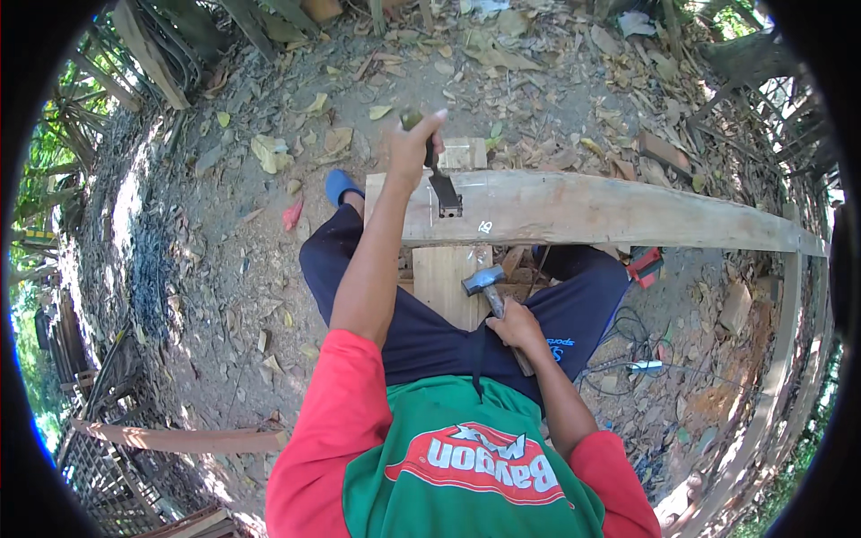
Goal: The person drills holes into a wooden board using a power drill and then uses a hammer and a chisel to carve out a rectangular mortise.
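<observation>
1. Nearest, we see our green shirt [466, 417] with red sleeves, and below it our dark blue trousers [421, 336], legs spread apart.
2. Over the right thigh, our right hand [516, 325] has its fingers closed around the wooden handle of a hammer [484, 281]; the metal head tilts up past the hand, clear of the timber beam.
3. Between our knees we see a pale board [439, 278], passing beneath the beam.
4. Across it lies the long timber beam [574, 208], bearing white marks and a small dark cut-out [450, 212].
5. Our left hand [414, 152] wraps its fingers around the chisel [443, 190] handle, one digit stretched outward; the blade slants to the cut-out, though we cannot tell whether it touches wood.
6. Farther off, dry leaves [507, 58] cover the ground.
</observation>
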Demonstrator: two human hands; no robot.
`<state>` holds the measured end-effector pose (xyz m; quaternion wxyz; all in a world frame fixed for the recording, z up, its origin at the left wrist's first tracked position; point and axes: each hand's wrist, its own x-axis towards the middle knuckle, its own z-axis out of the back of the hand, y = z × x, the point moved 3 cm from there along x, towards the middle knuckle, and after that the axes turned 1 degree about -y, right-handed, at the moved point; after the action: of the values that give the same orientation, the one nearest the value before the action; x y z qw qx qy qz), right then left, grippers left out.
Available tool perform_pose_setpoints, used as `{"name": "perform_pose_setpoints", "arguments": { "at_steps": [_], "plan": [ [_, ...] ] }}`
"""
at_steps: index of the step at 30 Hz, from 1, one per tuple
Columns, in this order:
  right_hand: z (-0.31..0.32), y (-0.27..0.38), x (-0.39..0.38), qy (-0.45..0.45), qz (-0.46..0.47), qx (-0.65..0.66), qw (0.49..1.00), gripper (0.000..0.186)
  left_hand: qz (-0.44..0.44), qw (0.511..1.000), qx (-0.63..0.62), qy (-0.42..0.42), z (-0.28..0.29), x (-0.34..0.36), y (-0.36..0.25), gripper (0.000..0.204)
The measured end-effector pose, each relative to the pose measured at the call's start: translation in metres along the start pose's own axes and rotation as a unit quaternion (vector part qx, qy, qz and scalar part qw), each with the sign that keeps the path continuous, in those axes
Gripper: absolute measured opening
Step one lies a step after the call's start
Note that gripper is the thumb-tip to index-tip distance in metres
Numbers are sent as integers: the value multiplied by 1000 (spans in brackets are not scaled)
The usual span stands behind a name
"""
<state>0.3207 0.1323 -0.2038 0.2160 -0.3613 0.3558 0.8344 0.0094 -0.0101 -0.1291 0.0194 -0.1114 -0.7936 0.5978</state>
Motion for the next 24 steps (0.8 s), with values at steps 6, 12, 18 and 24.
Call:
{"name": "perform_pose_setpoints", "arguments": {
  "at_steps": [6, 12, 18, 24],
  "plan": [
    [-4, -1, -1, -14, 6, -7, 1000, 47, -37, 997, 67, 2, -15, -8, 15, 36],
    [-4, -2, -5, -18, -3, -18, 1000, 47, -33, 993, 111, 5, -14, -15, 30, 30],
    [-4, -8, -1, -10, 9, 0, 1000, 44, -10, 988, 141, 56, -14, -69, 38, 21],
    [-5, -10, 5, -40, 53, -29, 997, 34, -165, 964, 202, 50, 7, -162, 57, 21]
  ]
}}
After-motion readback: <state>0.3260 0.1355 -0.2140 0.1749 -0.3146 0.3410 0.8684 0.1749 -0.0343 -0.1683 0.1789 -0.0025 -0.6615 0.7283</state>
